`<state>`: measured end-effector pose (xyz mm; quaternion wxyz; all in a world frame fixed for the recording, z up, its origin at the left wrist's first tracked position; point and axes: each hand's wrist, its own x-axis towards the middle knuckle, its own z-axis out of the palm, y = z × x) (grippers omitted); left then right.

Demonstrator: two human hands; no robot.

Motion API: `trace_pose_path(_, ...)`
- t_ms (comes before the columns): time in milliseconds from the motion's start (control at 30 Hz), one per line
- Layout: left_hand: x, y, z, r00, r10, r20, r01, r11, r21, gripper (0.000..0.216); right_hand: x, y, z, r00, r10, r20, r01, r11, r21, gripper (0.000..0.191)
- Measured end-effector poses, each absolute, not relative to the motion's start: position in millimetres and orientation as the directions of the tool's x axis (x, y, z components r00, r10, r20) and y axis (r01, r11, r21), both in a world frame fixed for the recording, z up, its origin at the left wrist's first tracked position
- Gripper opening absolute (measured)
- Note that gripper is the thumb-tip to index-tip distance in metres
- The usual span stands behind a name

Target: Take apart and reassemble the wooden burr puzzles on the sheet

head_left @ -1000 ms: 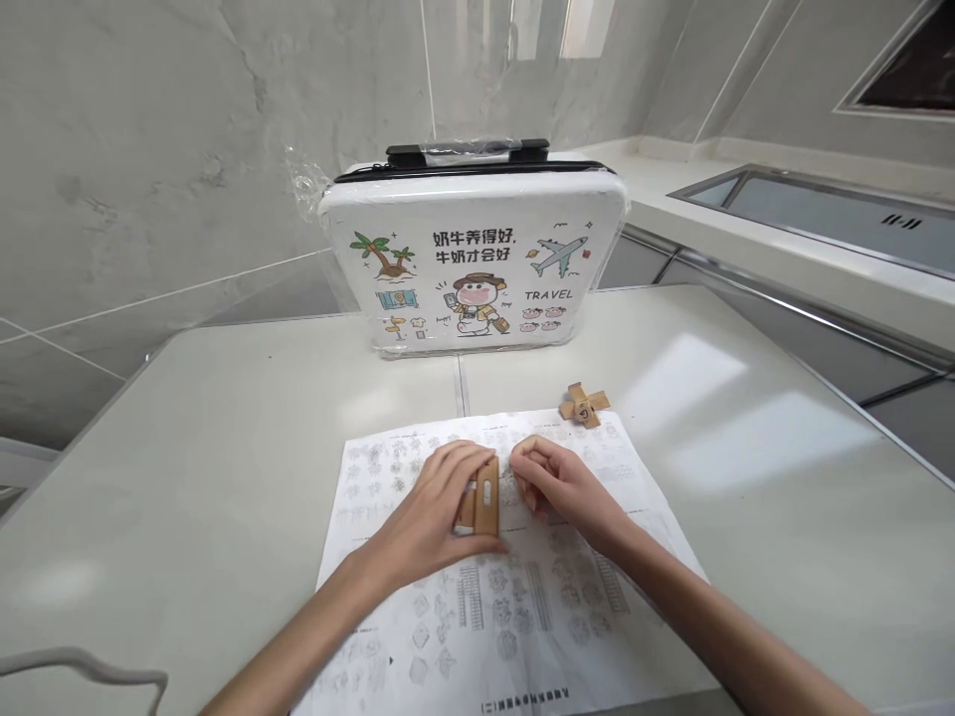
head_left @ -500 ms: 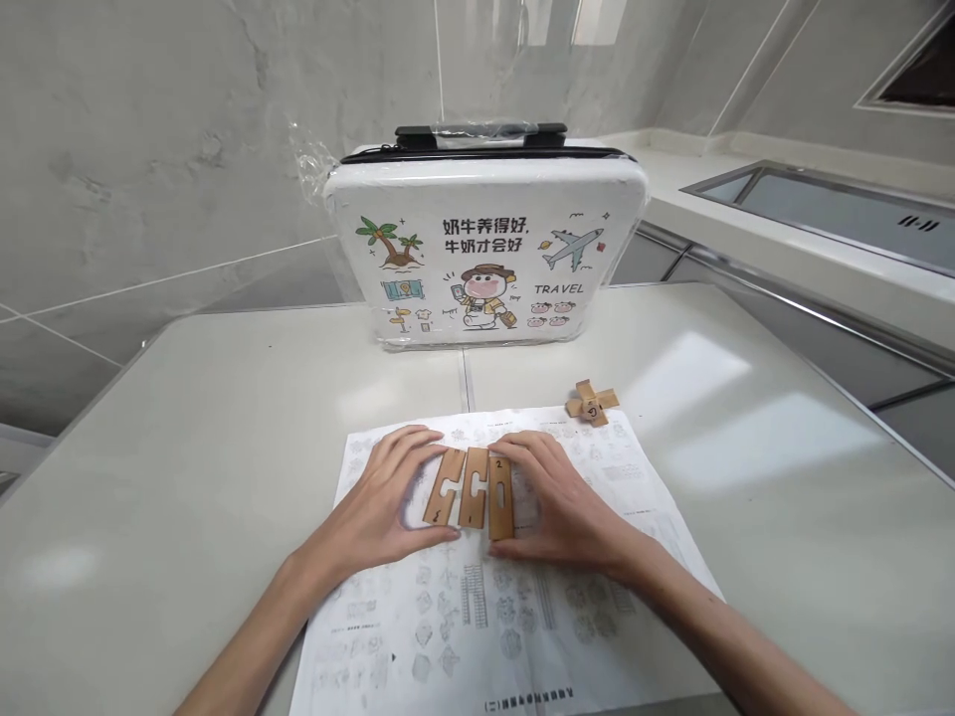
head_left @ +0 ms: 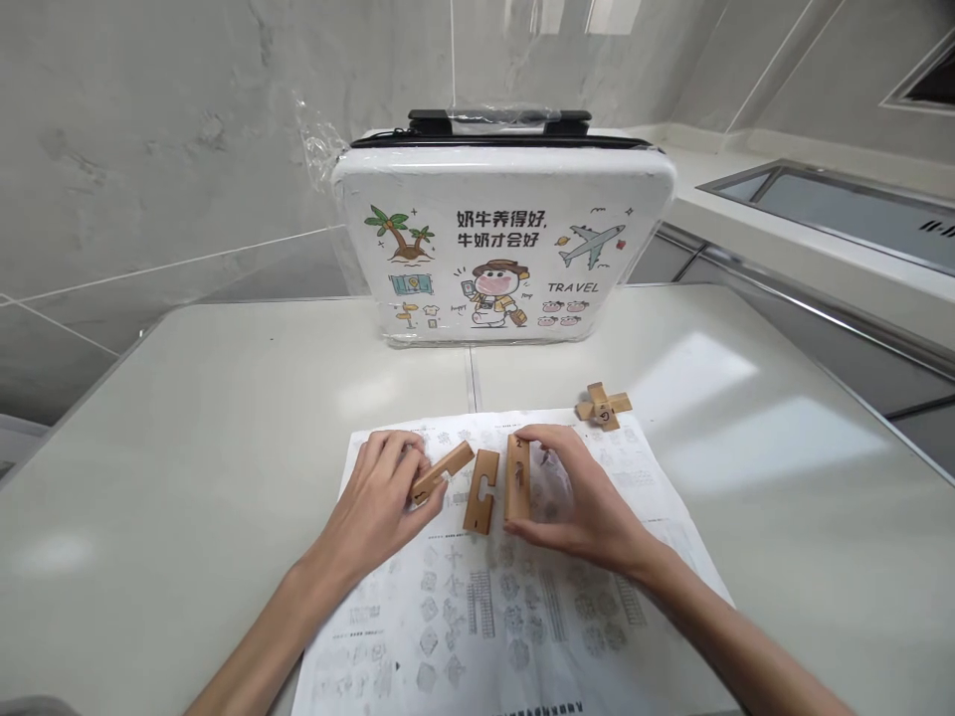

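My left hand (head_left: 384,492) grips a notched wooden puzzle piece (head_left: 455,460), tilted with its far end pointing up and right. In my right hand (head_left: 578,497), thumb and fingers hold the ends of a wooden puzzle piece marked 2 (head_left: 517,502), which has a slot in its middle. Between the hands a wooden puzzle piece marked 1 (head_left: 473,512) lies on the printed sheet (head_left: 418,636), its notch facing right. An assembled wooden cross (head_left: 604,408) rests at the sheet's far right edge.
A white suitcase (head_left: 492,179) with cartoon prints and plastic wrap stands at the back of the pale table (head_left: 186,477). Behind it rises a grey wall (head_left: 186,129). To the right is a counter (head_left: 806,229) with a glass-topped inset.
My left hand has closed on the left piece and turned it to a slant, away from the middle one. My right hand has taken up piece 2 and shifted it slightly right.
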<state>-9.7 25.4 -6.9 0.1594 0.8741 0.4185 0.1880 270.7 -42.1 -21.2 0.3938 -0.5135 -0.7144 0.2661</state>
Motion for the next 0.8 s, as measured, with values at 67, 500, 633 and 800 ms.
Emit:
trace_pose_path(67,-7.4,23.5,-5.9,0.569,0.799,0.193,0.668,-0.586,0.458,0.026,270.7,-42.4,-17.8,-0.140,0.944,0.298,0.491,0.328,-0.807,0.080)
trace_pose_path(500,16.8,-3.3,2.3,0.649,0.711,-0.271,0.091,0.281,0.955,0.046,273.5,-43.7,-20.1,-0.142,0.971,0.191,0.041,0.199,-0.979,0.069)
trace_pose_path(633,15.5,-4.4,-1.2,0.723,0.628,-0.288,0.034,0.383,0.923,0.045,271.2,-45.9,-20.7,-0.165,0.967,0.192,-0.026,0.191,-0.981,0.078)
trace_pose_path(800,12.8,-4.5,-2.6,0.773,0.560,-0.297,0.025,0.441,0.897,0.040,270.5,-46.0,-20.4,-0.202,0.963,0.181,-0.044,0.176,-0.983,0.079)
